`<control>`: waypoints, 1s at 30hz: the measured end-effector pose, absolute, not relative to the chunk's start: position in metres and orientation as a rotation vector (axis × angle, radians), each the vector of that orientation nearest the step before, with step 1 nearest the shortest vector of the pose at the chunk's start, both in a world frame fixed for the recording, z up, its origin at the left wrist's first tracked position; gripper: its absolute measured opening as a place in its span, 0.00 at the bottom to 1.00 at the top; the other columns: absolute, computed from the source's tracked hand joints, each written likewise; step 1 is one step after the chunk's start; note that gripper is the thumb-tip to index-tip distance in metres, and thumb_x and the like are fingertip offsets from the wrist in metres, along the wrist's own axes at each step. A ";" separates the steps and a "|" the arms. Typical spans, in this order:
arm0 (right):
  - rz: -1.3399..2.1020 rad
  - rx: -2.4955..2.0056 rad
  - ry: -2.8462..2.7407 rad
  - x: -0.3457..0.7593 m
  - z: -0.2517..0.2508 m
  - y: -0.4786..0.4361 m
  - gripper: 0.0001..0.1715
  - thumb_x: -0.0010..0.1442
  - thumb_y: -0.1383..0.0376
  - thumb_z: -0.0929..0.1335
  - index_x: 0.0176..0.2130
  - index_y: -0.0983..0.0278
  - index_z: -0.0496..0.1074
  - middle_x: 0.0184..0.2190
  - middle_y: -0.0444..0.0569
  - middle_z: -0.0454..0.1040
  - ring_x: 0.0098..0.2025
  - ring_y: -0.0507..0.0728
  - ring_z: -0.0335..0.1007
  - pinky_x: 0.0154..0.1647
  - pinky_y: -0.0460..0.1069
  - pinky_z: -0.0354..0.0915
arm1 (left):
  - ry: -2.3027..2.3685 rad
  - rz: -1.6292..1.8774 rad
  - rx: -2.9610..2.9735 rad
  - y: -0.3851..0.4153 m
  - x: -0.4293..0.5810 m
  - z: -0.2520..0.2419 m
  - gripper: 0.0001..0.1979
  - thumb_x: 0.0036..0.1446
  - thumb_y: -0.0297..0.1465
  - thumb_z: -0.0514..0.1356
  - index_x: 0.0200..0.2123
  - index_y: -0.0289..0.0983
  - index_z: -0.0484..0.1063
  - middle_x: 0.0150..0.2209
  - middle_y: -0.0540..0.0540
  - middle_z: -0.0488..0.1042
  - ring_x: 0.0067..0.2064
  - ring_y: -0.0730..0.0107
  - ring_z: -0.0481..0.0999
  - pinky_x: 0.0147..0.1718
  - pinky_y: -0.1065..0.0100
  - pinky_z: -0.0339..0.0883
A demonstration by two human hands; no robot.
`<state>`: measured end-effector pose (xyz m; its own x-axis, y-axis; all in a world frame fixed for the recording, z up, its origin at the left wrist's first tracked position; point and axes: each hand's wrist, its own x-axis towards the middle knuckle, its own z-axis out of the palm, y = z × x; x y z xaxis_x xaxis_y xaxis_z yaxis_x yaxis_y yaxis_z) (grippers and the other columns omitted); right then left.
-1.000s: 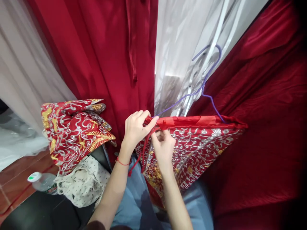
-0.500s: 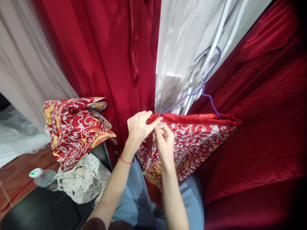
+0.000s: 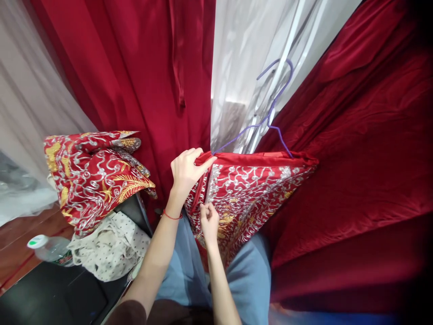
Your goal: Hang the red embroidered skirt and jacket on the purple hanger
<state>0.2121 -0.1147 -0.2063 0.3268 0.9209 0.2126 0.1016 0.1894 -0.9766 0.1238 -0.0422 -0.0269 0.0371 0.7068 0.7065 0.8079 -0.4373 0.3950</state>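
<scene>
The skirt I hold is cloth, rough with shiny metallic thread; its waistband looks like smooth, glossy satin. My hanger seems smooth plastic, the bottle clear, shiny plastic, the bag matt, crumpled cloth, my trousers matt fabric.

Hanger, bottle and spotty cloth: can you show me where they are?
Hanger (image 3: 269,114): head view, on the purple wire below its hook.
Bottle (image 3: 54,249): head view, on its clear side.
Spotty cloth (image 3: 110,247): head view, on its crumpled middle.

cloth bundle on chair, bottle left; hanger in garment, right
</scene>
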 end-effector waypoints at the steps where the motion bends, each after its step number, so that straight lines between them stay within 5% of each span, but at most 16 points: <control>1: 0.781 -1.261 -1.092 0.212 -0.216 -0.116 0.24 0.64 0.50 0.64 0.25 0.60 0.55 0.18 0.35 0.48 0.22 0.48 0.44 0.26 0.46 0.47 | -1.596 -1.366 -2.175 -0.042 0.124 -0.027 0.21 0.61 0.50 0.60 0.27 0.39 0.70 0.28 0.49 0.73 0.33 0.68 0.72 0.28 0.67 0.49; 10: 0.823 -1.302 -1.184 0.221 -0.233 -0.120 0.24 0.65 0.46 0.61 0.27 0.59 0.57 0.18 0.34 0.49 0.21 0.49 0.46 0.24 0.45 0.49 | -1.563 -1.339 -2.135 -0.038 0.126 -0.035 0.20 0.61 0.50 0.59 0.29 0.39 0.71 0.31 0.48 0.74 0.37 0.66 0.73 0.32 0.67 0.56; 15: 0.843 -1.302 -1.482 0.268 -0.178 -0.117 0.20 0.61 0.49 0.67 0.29 0.62 0.70 0.19 0.40 0.66 0.22 0.51 0.59 0.25 0.46 0.56 | -1.502 -1.350 -2.213 -0.035 0.116 -0.033 0.11 0.60 0.42 0.61 0.35 0.40 0.71 0.36 0.48 0.75 0.41 0.63 0.74 0.38 0.67 0.62; 19: 0.077 -1.308 -1.459 0.350 -0.096 -0.124 0.15 0.64 0.55 0.66 0.35 0.63 0.75 0.32 0.48 0.75 0.33 0.55 0.70 0.36 0.49 0.65 | -1.459 -1.461 -2.284 -0.032 0.106 -0.030 0.10 0.63 0.39 0.57 0.34 0.39 0.70 0.37 0.46 0.75 0.41 0.62 0.73 0.43 0.66 0.63; 25: -0.738 -1.618 -1.605 0.446 -0.015 -0.127 0.23 0.63 0.63 0.65 0.56 0.60 0.74 0.53 0.61 0.66 0.47 0.64 0.68 0.39 0.55 0.68 | -1.612 -1.767 -2.178 -0.022 0.113 -0.030 0.17 0.64 0.40 0.54 0.24 0.39 0.66 0.29 0.48 0.73 0.35 0.67 0.70 0.42 0.68 0.62; 30: -0.890 -1.762 -1.804 0.486 -0.012 -0.119 0.22 0.65 0.62 0.63 0.56 0.61 0.74 0.47 0.59 0.72 0.46 0.65 0.67 0.43 0.56 0.65 | -1.589 -2.059 -2.262 -0.021 0.109 -0.033 0.11 0.59 0.31 0.54 0.32 0.38 0.77 0.35 0.47 0.80 0.38 0.67 0.76 0.43 0.68 0.66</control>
<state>0.4856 -0.1194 -0.0121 -0.0711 0.6913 0.7191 0.9913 -0.0312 0.1281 0.1094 -0.0211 -0.0330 -0.1124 0.7704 0.6275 0.4116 -0.5387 0.7351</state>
